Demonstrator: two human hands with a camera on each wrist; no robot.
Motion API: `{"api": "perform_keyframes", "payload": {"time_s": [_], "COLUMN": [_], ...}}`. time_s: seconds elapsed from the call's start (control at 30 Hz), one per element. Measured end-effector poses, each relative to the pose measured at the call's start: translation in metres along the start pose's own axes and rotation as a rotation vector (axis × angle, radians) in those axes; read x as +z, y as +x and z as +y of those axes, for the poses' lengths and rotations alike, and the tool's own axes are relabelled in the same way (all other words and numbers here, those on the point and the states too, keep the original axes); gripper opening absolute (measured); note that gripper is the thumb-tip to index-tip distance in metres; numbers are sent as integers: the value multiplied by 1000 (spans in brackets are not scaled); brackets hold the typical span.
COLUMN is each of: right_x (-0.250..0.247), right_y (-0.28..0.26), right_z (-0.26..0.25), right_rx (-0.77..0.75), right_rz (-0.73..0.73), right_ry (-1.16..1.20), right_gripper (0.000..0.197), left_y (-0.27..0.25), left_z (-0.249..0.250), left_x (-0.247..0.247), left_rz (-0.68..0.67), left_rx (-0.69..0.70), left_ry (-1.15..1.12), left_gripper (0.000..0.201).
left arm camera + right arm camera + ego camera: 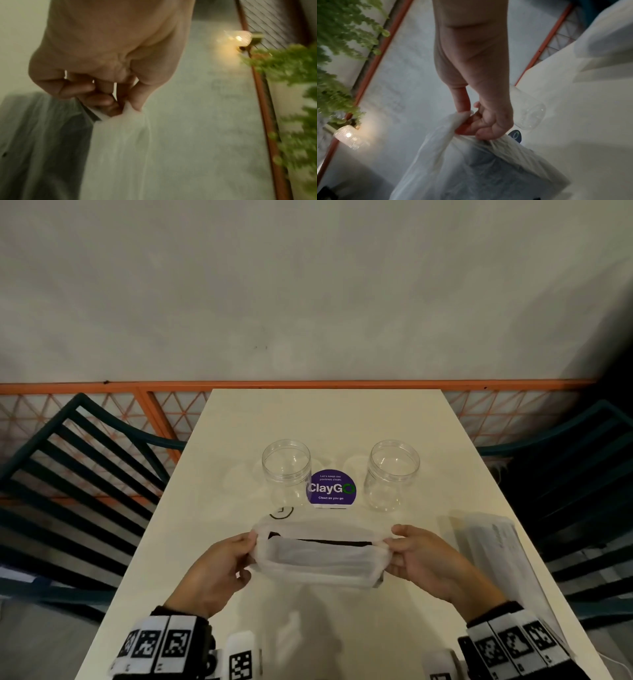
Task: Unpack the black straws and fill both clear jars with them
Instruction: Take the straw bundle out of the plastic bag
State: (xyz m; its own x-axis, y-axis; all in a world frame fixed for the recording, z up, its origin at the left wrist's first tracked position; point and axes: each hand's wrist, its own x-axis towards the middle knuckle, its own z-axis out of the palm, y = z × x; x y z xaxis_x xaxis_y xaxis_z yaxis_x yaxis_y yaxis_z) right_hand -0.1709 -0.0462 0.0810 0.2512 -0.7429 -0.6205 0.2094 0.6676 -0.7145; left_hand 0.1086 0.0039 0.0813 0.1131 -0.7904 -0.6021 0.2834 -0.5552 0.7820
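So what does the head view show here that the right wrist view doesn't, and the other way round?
Only the head view shows the left hand gripping the bag's other end, the left jar and the packet lying on the table.
Only the right wrist view shows a wall lamp and green foliage.
Both show the right hand pinching the translucent plastic bag, the right jar empty, and the ClayGo sticker.

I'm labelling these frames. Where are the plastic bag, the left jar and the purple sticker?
plastic bag [318, 559], head view, near wall of its open mouth.
left jar [286, 463], head view, its upper wall.
purple sticker [331, 489], head view, its centre lettering.
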Motion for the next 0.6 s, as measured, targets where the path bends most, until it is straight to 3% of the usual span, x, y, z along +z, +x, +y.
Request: {"api": "perform_keyframes", "payload": {"time_s": [0.13, 0.2, 0.37, 0.43, 0.5, 0.6], "right_x": [-13, -17, -19, -17, -12, -5], "right_y": [-1, -2, 0, -4, -11, -9], "right_z": [-6, -8, -11, -14, -13, -9], "right_rx": [84, 94, -33, -83, -140, -224], "right_rz": [-56, -77, -79, -72, -14, 122], "right_ry": [126, 163, 185, 61, -206, -509], "right_gripper": [21, 18, 12, 26, 38, 44], "left_y": [-3, -8, -14, -16, -18, -13], "left_z": [3, 4, 1, 2, 3, -1], "left_x": [-11, -8, 5, 8, 13, 21], "left_rz": [-61, -84, -78, -106, -99, -24], "left_rx": [-122, -146, -110, -60, 6, 136], "left_ry": [-129, -151, -134, -40, 169, 361], "left_gripper": [27, 17, 2, 11, 28, 26]}}
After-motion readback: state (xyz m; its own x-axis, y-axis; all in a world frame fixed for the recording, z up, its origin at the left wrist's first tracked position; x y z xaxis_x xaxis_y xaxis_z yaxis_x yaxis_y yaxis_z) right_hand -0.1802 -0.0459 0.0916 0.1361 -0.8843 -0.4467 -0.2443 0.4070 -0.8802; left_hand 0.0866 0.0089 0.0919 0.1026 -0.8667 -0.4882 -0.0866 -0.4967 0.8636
